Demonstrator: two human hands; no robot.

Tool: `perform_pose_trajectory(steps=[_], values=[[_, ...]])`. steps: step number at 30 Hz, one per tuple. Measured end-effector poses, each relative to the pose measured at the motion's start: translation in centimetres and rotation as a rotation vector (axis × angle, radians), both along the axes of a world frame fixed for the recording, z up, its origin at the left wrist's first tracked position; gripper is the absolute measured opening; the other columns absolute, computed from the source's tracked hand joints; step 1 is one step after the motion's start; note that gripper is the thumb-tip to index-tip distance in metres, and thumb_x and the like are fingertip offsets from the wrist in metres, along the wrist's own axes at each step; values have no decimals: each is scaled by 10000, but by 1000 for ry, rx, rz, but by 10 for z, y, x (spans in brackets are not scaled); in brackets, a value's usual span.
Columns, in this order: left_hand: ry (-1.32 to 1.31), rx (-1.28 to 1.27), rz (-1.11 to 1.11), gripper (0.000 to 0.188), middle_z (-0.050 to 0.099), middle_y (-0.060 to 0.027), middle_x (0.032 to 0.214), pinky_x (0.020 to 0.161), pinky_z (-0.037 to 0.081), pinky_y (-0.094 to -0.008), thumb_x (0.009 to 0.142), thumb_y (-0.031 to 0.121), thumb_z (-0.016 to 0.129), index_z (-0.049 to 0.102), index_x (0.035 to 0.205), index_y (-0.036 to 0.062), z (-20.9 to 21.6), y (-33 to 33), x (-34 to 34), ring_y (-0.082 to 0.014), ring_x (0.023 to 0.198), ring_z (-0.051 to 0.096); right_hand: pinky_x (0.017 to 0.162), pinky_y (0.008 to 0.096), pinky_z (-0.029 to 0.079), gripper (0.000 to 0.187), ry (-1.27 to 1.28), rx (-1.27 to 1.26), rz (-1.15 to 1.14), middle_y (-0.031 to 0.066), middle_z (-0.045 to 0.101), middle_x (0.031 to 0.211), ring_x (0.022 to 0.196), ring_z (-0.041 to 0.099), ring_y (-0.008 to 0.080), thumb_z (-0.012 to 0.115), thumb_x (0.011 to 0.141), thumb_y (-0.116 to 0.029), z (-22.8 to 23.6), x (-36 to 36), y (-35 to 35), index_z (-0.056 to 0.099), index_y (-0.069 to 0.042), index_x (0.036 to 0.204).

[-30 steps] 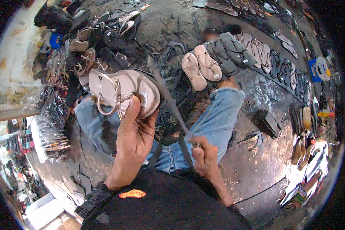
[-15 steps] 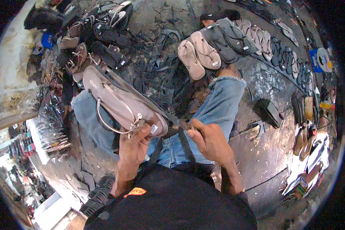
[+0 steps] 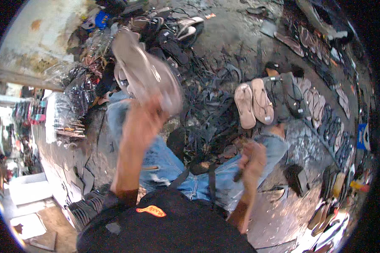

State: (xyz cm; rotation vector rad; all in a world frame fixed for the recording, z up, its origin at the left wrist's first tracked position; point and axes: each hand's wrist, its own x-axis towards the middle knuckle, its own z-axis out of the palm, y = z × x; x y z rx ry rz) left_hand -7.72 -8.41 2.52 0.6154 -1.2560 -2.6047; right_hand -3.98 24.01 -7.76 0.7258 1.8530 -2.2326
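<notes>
My left hand (image 3: 145,116) is closed on the heel end of a taupe thong sandal (image 3: 135,63). The sandal is raised, toe pointing away, over my left knee, and both hand and sandal are smeared by motion. My right hand (image 3: 253,158) is curled above my right thigh, apart from the sandal. A small dark end shows below its fist, but I cannot make out what it is. Nearest to that hand, a beige pair of sandals (image 3: 252,104) lies beside a dark pair (image 3: 286,95) just beyond my right knee.
Dark cut scraps (image 3: 211,114) cover the ground ahead. A heap of sandals (image 3: 173,42) lies far left. Rows of sandals (image 3: 321,101) stretch along the right, near a dark block (image 3: 297,179). Clear plastic bags (image 3: 84,84) sit at the left by a wall.
The sandal has swung up and away in my left hand. My right hand has drawn off to the right, away from the sole's edge. The whole view has shifted.
</notes>
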Motion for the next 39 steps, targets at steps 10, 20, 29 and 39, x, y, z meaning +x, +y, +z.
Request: perform_pose_trajectory(steps=[10,20,29,39], values=[[-593,-415,-412,717,624,-93,1003,744,527,-427,769,434,843,492,1227,8,-240,166,-109,-269,864,618,479,272,363,469,-17,46,-738,-35,364,650,518,368,92,464,1022,-586,-8,73,175,517,-120,1022],[-577,-831,-291,701,740,-210,996,830,559,-399,676,483,891,704,1031,-92,-272,219,-135,-294,900,719,469,264,373,427,-79,-19,-403,-11,421,660,504,400,94,447,1052,-520,-14,14,84,529,-102,1083],[-747,-808,-376,915,652,-373,1094,947,507,-453,778,630,756,568,1106,-204,-241,73,-113,-441,1068,666,492,232,397,226,29,361,144,-27,491,725,561,451,59,536,1042,-257,-11,-28,20,540,-64,1159],[-650,-234,-225,522,656,-124,765,449,460,-360,925,480,668,674,844,-36,-218,68,-111,-196,586,609,584,424,430,361,1,551,688,197,554,670,574,560,311,545,1029,-351,-30,-61,-40,560,6,983]])
